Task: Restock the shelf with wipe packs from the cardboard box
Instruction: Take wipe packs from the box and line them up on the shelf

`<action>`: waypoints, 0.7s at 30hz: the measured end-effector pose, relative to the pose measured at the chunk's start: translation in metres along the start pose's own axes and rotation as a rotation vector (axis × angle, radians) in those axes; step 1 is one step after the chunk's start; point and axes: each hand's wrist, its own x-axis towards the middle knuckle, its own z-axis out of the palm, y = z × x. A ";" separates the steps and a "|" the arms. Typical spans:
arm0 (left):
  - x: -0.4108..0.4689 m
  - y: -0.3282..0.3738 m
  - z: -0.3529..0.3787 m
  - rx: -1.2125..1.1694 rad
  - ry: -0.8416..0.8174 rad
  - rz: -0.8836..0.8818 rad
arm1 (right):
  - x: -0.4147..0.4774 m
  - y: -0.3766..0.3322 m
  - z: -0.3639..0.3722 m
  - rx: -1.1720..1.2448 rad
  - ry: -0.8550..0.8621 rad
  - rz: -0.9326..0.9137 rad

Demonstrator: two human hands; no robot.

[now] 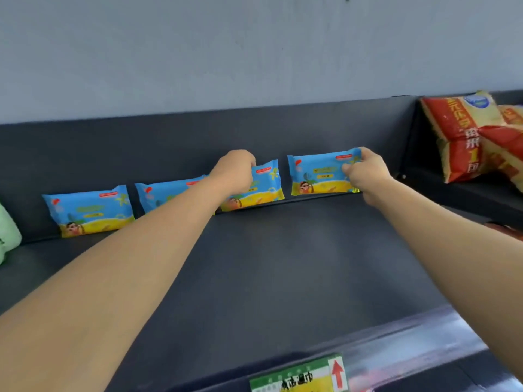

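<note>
Nearest the camera, a green and yellow price label with a red arrow is fixed to the shiny front rail of the dark shelf. Both bare forearms are stretched across the shelf floor toward its back panel. Against that panel a row of four blue and yellow wipe packs is stood on edge. The third wipe pack is gripped at its upper left corner by the left hand, whose fingers are closed over the top edge. The fourth wipe pack is pinched at its right end by the right hand. The first wipe pack and the second wipe pack are leaned untouched further left, the second partly covered by the left forearm. A pale green package is seen at the far left edge, and red and yellow bags are piled beyond a divider on the right. The cardboard box is not shown.
</note>
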 end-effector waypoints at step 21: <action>0.015 0.006 0.030 0.229 0.251 0.051 | 0.050 0.030 0.021 -0.297 -0.061 0.024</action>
